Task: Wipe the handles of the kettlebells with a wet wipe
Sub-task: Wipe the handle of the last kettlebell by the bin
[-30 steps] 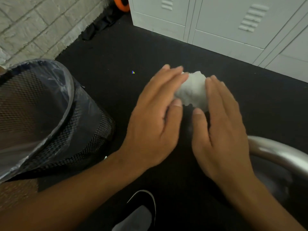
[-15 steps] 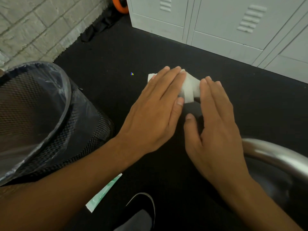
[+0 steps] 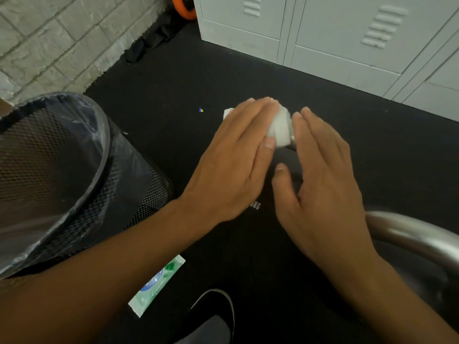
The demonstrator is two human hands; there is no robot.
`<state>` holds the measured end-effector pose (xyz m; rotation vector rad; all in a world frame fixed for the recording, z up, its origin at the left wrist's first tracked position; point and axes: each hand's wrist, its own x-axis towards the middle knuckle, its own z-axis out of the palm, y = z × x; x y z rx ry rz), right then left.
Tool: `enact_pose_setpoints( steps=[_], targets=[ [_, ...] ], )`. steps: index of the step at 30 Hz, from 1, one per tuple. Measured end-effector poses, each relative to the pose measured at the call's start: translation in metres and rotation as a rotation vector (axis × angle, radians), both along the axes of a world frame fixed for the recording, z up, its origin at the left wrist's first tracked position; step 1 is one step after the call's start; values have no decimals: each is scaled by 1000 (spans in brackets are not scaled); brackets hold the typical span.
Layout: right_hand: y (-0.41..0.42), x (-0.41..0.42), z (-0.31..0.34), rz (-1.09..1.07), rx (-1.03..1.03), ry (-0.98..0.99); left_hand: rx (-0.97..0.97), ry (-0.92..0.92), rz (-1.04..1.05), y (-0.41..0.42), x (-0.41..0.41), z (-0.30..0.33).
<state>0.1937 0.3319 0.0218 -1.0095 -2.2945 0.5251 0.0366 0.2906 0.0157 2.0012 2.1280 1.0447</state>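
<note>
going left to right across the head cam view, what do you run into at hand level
mesh bin → left hand → wet wipe → right hand → metal kettlebell handle

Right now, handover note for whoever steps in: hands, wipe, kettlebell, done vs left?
Left hand: fingers straight, pressing the wet wipe from the left.
Right hand: fingers straight, touching the wipe's right side; the wipe is bunched between the two hands, above the floor.
Kettlebell handle: lower right, bare, no wipe on it.
Wipe packet: on the floor by the mesh bin.
Done: wipe is out. Left: wiping the handles.
</note>
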Motion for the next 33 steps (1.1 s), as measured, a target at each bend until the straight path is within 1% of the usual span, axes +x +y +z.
enact_pose_setpoints(
  steps=[3,6,11,13,16,18,21,24,27,30,31,33],
  targets=[
    [2,0,2,-2,15,-19,-83,-164,95,7,-10,3],
    [4,-3,4,1,29,-15,-82,-255,94,6,-15,0],
    [5,-8,6,17,16,-59,-5,-274,92,-11,-3,-11],
    [6,-11,6,34,51,-97,4,-215,80,-19,2,-14],
    [9,-12,5,65,108,-152,14,-112,-12,-17,-2,-10],
    [9,-10,5,53,112,-171,-25,-167,-21,-6,-11,-3],
    [8,-9,4,35,120,-189,-106,-337,75,5,-23,2],
    [9,-9,3,32,112,-182,-123,-417,115,-4,-23,-9],
    [9,-7,2,28,104,-158,-97,-427,135,-21,-15,-21],
    [9,-9,3,28,104,-168,-49,-324,73,-27,-6,-20],
    [9,-10,3,29,103,-174,-37,-317,41,-25,-5,-17],
    [9,-12,4,28,103,-177,-35,-396,40,-14,-5,-9]
  ],
)
